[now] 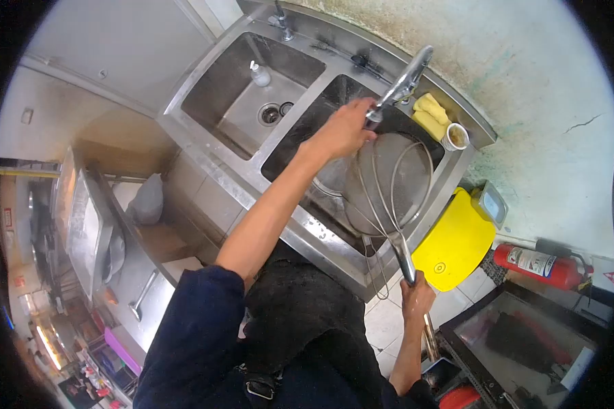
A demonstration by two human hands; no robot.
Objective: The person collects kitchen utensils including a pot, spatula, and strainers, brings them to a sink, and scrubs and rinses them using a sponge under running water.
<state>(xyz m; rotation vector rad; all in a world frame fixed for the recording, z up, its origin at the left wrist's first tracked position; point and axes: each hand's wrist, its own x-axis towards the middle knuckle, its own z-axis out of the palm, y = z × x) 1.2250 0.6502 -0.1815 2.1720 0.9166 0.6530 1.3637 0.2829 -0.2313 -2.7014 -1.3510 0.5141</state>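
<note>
My left hand [343, 131] is closed around the tip of the metal faucet [408, 76] over the right-hand sink basin [303, 151]. In my right hand [416, 298] is the long metal handle of a large whisk [403, 255], gripped at the basin's near right corner. Its wire loops spread over the basin, in front of a round grey, flat-looking item [397, 163] that I cannot name for certain. A thinner wire loop hangs beside the whisk over the sink's front edge; what it belongs to is unclear.
Soap bottle [260, 75] stands in the left basin. Yellow sponges or cloths [430, 114] and a white cup [456, 137] sit on the rim. Right of the sink are a yellow lid [456, 242], a metal container [490, 204] and a fire extinguisher [540, 264]. A counter [150, 307] stands left.
</note>
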